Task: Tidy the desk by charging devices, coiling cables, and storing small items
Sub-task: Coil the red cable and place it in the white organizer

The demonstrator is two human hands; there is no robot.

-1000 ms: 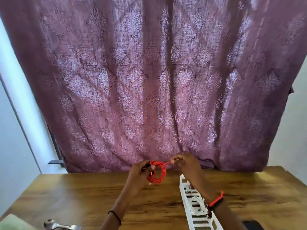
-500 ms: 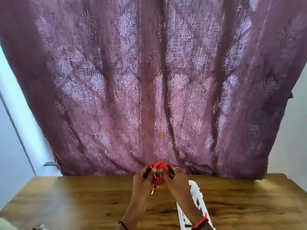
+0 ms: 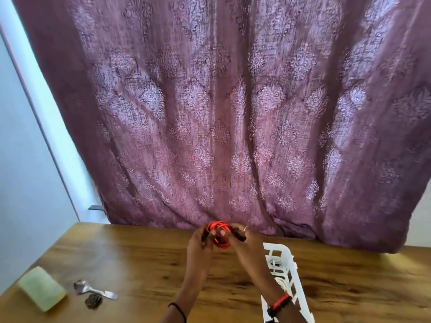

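Observation:
A red cable (image 3: 218, 232) wound into a small coil is held above the far middle of the wooden desk (image 3: 130, 264). My left hand (image 3: 201, 248) grips the coil's left side, its thumb lying across the loops. My right hand (image 3: 245, 243) grips the right side, and a dark plug end sticks out past its fingers. The hands hide the lower part of the coil.
A white slotted basket (image 3: 285, 273) with a white cable inside lies on the desk under my right forearm. At the left front lie a pale green block (image 3: 42, 290), a metal spoon (image 3: 95, 289) and a small dark item (image 3: 93, 303). A purple curtain (image 3: 221, 113) hangs behind the desk.
My right hand came in from pulling the cable's end sideways and now holds the coil together with the left. The view has tilted, bringing the block and spoon into sight.

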